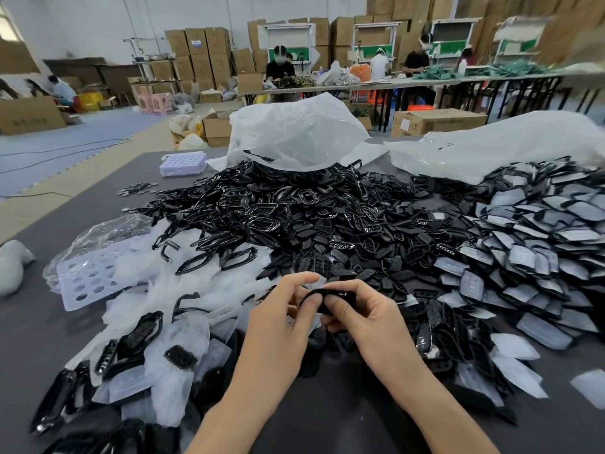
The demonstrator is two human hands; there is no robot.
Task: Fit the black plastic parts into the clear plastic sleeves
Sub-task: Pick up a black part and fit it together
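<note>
**One black part pinched between both grips**

My left grip (281, 319) and right grip (363, 317) meet low over the grey tabletop (343, 421). The fingertips of both pinch one curved, glossy black plastic part (340, 294), probably to turn it for sleeving. I cannot tell whether a sleeve is on it yet. Limp, frosted clear sleeves (183, 290) lie to the left, within reach. Beyond sits the loose heap of hard black parts (327, 224). To the right, flat sleeved parts (540, 244) overlap like scales.

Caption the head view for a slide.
Over a table heaped with parts and sleeves, left hand and right hand pinch a black plastic part.
</note>
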